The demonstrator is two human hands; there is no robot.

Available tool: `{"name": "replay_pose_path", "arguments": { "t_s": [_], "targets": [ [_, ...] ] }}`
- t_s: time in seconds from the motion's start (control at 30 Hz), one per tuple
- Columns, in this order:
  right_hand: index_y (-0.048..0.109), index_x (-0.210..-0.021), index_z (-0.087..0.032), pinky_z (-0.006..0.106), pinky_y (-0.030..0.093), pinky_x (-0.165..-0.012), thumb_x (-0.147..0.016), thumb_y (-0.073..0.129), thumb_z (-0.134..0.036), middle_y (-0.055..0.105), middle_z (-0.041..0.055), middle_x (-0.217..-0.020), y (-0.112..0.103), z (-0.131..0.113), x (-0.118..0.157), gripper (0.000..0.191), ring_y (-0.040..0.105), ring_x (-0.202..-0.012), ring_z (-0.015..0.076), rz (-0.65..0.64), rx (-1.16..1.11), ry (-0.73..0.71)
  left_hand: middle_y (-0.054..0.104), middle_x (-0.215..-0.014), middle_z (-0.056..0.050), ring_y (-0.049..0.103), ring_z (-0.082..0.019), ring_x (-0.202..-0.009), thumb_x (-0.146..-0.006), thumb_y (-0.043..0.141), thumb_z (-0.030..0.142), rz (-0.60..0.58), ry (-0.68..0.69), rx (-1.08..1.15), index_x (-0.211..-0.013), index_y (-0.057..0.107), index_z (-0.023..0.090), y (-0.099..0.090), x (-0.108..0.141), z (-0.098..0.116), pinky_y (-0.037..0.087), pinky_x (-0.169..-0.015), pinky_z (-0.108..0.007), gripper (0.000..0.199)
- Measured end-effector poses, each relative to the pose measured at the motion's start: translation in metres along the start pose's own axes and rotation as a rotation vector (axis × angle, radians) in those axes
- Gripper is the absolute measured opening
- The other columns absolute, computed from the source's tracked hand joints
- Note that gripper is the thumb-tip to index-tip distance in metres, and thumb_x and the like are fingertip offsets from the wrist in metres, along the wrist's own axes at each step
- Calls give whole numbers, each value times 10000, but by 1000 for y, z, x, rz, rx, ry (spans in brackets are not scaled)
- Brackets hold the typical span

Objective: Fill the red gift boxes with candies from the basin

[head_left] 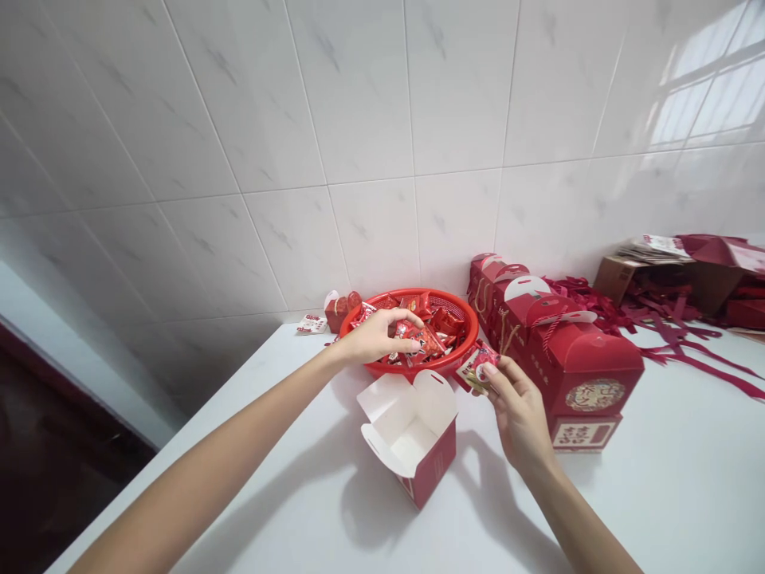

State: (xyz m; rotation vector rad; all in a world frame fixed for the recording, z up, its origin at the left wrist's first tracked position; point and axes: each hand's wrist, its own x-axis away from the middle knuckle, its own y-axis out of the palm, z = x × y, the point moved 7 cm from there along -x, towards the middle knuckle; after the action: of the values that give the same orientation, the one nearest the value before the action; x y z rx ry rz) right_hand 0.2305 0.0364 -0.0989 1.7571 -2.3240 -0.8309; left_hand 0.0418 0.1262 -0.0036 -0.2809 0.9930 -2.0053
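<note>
My left hand [378,338] is over the red plastic basket [472,323], thumb and fingers apart. Its fingertips are at a red wrapped snack packet [427,344] on the pile; I cannot tell whether they touch it. My right hand [521,408], to the right of the basket, pinches a small red and cream snack packet [476,365] between thumb and fingers. Between my forearms an open gift box [433,462], red outside and white inside, stands upright with its flaps spread. The visible part of its inside is bare white.
Closed red gift boxes [598,359] stand in a row at the right. Behind them lie dark red ribbons [675,335] and open cartons [615,275]. A small red box [339,313] and a printed card [311,324] lie left of the basket. A tiled wall [370,223] backs the white table [687,494].
</note>
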Motion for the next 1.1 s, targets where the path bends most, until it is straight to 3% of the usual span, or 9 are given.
{"name": "replay_pose_path", "arguments": {
  "t_s": [0.1,0.27,0.37,0.47,0.63,0.7,0.8,1.1],
  "targets": [
    [705,-918,-216,307,520,-748,-774,793,-438,732,40,-912,3,-4,3,279,647,-810,181,-33,7,-39,518,-680,50,446,-124,-611,-746,751,373,-94,-27,69,-1018,679,200,9,25,9,336,-588,-244,331],
    [702,-977,-240,337,542,-808,-819,755,-443,742,47,-974,15,-14,9,262,675,-887,206,-94,59,-97,651,-866,5,558,-153,-752,-792,706,310,-156,-62,9,-1034,681,202,26,63,11,408,-663,-250,266],
    [695,-992,-250,334,543,-812,-828,746,-444,739,43,-970,23,-18,12,259,673,-903,209,-121,121,-131,685,-999,-35,618,-184,-824,-848,646,320,-192,-68,17,-1223,628,215,33,78,11,464,-701,-273,390],
    [674,-1059,-262,344,539,-824,-843,730,-446,729,47,-1009,35,-17,15,289,666,-928,216,-197,165,-134,634,-1285,-85,660,-224,-998,-870,614,292,-232,-61,95,-1409,496,254,38,90,13,518,-809,-312,553],
    [685,-1019,-256,351,514,-823,-887,670,-427,707,33,-968,51,-15,21,216,640,-876,217,-337,387,-206,582,-1380,-92,610,-291,-1163,-892,615,343,-205,-32,-73,-1308,609,266,36,113,14,498,-953,-397,423],
    [706,-955,-250,345,500,-830,-906,645,-390,702,30,-930,55,-17,23,161,629,-877,219,-370,489,-275,537,-1432,-107,561,-324,-1247,-907,604,382,-184,-70,-152,-1279,638,268,36,122,8,461,-1016,-443,390],
    [735,-920,-263,356,483,-895,-899,648,-354,713,41,-1026,59,-20,25,128,630,-975,240,-396,535,-330,450,-1515,-123,463,-357,-1361,-917,592,427,-149,-131,-197,-1286,642,277,37,132,-4,396,-1093,-502,402],
    [737,-1055,-297,398,496,-909,-909,644,-305,729,46,-1062,67,-20,32,173,652,-996,248,-442,622,-443,419,-1536,-137,366,-363,-1432,-918,596,478,-113,-81,-200,-1341,600,273,48,134,-14,363,-1122,-541,470]
  ]
}}
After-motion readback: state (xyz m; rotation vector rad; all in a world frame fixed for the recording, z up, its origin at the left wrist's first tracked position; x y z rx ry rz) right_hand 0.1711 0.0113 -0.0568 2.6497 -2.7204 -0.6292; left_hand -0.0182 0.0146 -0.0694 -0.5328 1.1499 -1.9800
